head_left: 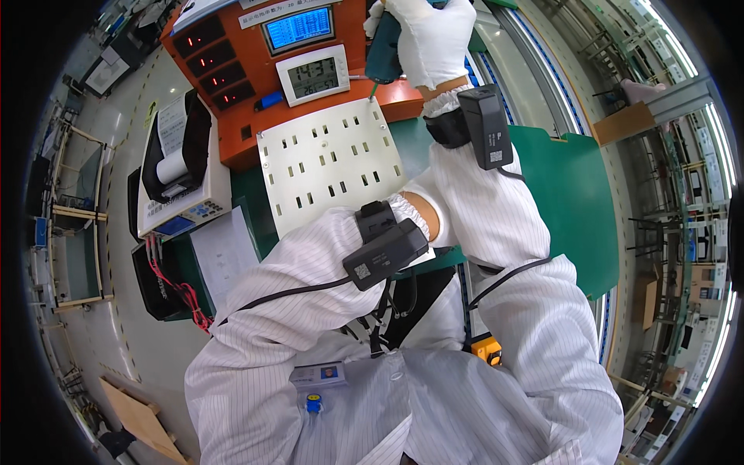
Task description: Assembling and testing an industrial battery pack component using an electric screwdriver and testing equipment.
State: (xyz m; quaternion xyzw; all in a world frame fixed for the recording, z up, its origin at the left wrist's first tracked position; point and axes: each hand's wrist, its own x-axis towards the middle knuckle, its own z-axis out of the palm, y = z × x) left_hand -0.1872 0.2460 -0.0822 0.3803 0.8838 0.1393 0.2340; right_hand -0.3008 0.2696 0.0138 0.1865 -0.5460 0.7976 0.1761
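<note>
My right hand [438, 39], in a white glove, is wrapped round a dark teal power screwdriver [384, 50] at the top of the view. Its thin green tip points down at the far right corner of a cream slotted plate [325, 159]. That plate lies on the green work surface, up against an orange instrument box. By the plate's right edge is my left hand [431, 188], also gloved. My right forearm crosses over it and covers the fingers, so whether they grip anything is hidden. Each wrist carries a strapped black box.
The orange box [256, 128] bears red digit displays, a blue screen and a white clock-like meter [313, 75]. To the left stand a white instrument with a paper roll [172, 167], red leads [186, 294] and a paper sheet [225, 252]. Rails [535, 66] run along the right.
</note>
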